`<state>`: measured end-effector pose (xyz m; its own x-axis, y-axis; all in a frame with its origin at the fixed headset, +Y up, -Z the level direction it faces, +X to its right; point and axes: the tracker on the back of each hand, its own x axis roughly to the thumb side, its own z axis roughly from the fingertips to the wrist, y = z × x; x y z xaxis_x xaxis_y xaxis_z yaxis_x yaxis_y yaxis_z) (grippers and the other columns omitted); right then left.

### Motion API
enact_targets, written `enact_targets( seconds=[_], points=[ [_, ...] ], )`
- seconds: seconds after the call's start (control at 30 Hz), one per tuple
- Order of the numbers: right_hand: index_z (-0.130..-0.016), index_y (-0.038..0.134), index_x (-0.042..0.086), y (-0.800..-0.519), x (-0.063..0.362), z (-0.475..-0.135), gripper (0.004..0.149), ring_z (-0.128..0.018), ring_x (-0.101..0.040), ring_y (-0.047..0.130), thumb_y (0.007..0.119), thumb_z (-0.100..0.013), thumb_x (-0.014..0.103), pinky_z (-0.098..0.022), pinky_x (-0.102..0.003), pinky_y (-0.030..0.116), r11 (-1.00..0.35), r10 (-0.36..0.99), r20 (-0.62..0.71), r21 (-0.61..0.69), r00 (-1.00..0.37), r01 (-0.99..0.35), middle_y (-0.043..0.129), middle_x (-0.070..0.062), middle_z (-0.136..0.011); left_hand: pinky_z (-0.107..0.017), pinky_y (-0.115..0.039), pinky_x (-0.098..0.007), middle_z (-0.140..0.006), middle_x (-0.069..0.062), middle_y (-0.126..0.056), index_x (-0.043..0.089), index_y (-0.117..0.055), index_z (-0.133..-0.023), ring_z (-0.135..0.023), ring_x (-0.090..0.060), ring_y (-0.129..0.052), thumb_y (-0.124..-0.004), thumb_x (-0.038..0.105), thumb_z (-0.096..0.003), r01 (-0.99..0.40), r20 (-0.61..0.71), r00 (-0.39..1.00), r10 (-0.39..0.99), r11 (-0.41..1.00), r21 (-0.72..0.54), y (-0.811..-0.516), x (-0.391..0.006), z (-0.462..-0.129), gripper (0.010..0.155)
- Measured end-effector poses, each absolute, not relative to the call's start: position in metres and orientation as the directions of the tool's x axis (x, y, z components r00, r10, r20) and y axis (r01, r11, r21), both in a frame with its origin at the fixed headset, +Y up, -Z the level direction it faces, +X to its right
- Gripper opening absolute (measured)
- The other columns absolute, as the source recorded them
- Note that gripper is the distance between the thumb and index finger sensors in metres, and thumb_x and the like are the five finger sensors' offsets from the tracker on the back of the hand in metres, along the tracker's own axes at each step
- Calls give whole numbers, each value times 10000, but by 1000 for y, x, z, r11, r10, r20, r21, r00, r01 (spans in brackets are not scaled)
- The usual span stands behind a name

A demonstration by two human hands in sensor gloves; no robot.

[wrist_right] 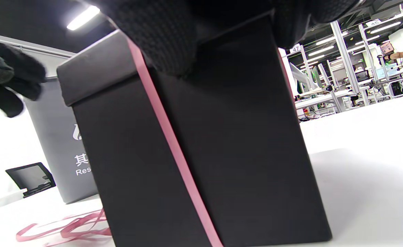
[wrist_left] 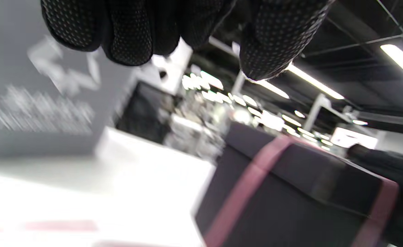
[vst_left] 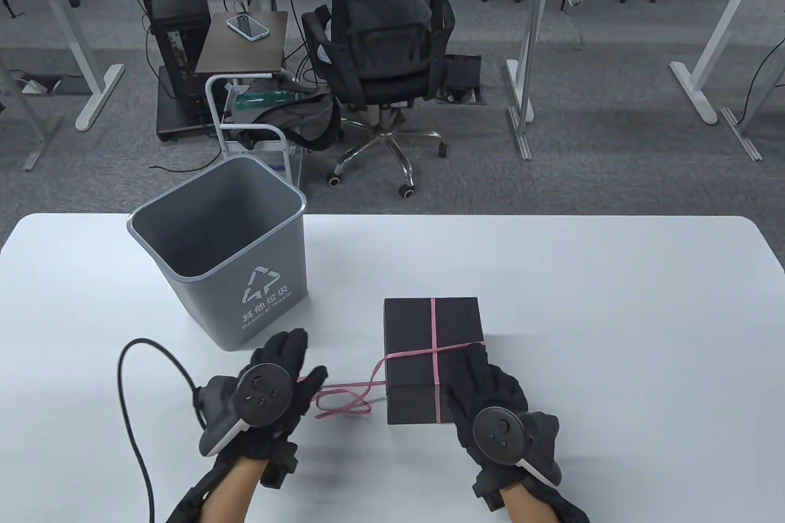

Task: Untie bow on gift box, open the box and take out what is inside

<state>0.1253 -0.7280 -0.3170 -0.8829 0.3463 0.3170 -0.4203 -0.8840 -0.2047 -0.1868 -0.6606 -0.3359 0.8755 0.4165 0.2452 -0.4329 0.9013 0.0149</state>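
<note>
The white table (vst_left: 552, 278) filled the lower half of the table view, w/ a grey bin (vst_left: 227, 253) at centre-left and the black gift box (vst_left: 429, 339) just right of centre, low in frame. The box's lid was on, pink ribbon (vst_left: 432, 351) crossed over it, bow already loose: a slack tail ran off the box's left edge and lay in loops on the table toward the left hand (vst_left: 270, 394). That hand appeared to pinch the tail at its fingertips, tho the contact itself was hidden. The right hand (vst_left: 490, 400) lay over the box's near right corner, fingers draped on the lid, pressing rather than gripping. Biggest risk imo: a hard sideways pull could drag or tip the box toward the bin if the right hand eased off. Next: the cross might cinch into a knot instead of sliding free. Smaller: the ribbon pinned under the right palm wouldn't clear the lid. Smallest: the thin tail slipping out of gloved fingers.
</note>
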Motion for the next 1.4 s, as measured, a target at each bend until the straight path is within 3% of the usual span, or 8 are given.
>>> enact_targets(
  seconds=[0.13,0.27,0.37,0.43,0.77,0.9,1.1,1.4],
  points=[
    [-1183,425,197,-729,126,-317,707,-904,-524,644,802,-597,319,-694,-653,531,-880,354,322,-203,-878,-429,326,-117,-1198,-693,-659,-597,-1207,-277,-436,115,-391,-1189,-1018,-488,-616,-865,396,-587,-419,217,856,469,876,-239,-700,-151,-363,816],
    [-1181,434,202,-729,129,-317,705,-907,-520,648,809,-595,315,-695,-652,532,-872,367,332,-202,-869,-445,331,-112,-1196,-680,-683,-575,-1194,-268,-480,165,-442,-1181,-991,-468,-663,-819,370,-601,-435,231,852,471,880,-190,-724,-134,-374,720],
    [-1178,453,203,-729,130,-317,699,-900,-522,669,818,-590,302,-692,-651,546,-872,363,338,-206,-868,-445,353,-110,-1194,-640,-729,-550,-1131,-236,-652,152,-628,-1114,-913,-443,-773,-785,325,-610,-502,229,824,518,855,-130,-728,-130,-376,555],
    [-1175,467,202,-728,131,-317,695,-895,-523,687,824,-586,294,-686,-653,559,-871,353,349,-216,-868,-441,369,-114,-1192,-588,-777,-531,-1011,-213,-821,145,-795,-979,-801,-425,-878,-775,308,-607,-522,237,824,515,852,-37,-721,-132,-374,407],
    [-1167,502,184,-726,130,-315,686,-875,-535,737,840,-576,261,-665,-660,600,-873,322,363,-244,-875,-422,419,-131,-1185,-556,-801,-503,-923,-176,-893,154,-817,-960,-721,-390,-925,-782,337,-607,-407,336,893,299,857,318,-595,-112,-358,399],
    [-1168,503,192,-725,130,-315,685,-878,-533,736,840,-576,265,-666,-656,601,-874,328,358,-237,-874,-425,422,-122,-1188,-533,-827,-465,-861,-118,-940,199,-842,-952,-676,-337,-958,-801,359,-594,-370,333,910,247,846,384,-569,-83,-374,394],
    [-1171,504,199,-722,130,-315,682,-872,-538,760,838,-581,267,-642,-647,645,-882,336,340,-213,-878,-420,431,-114,-1193,-534,-834,-413,-844,-59,-923,245,-857,-941,-664,-269,-953,-814,402,-580,-366,283,923,260,822,437,-574,-50,-421,395],
    [-1183,471,213,-720,134,-317,670,-847,-543,791,802,-604,272,-620,-643,674,-874,408,323,-132,-854,-468,389,-109,-1206,-493,-836,-425,-764,-83,-961,194,-915,-883,-595,-281,-967,-854,386,-561,-443,53,887,458,816,372,-610,-43,-496,379]
  ],
)
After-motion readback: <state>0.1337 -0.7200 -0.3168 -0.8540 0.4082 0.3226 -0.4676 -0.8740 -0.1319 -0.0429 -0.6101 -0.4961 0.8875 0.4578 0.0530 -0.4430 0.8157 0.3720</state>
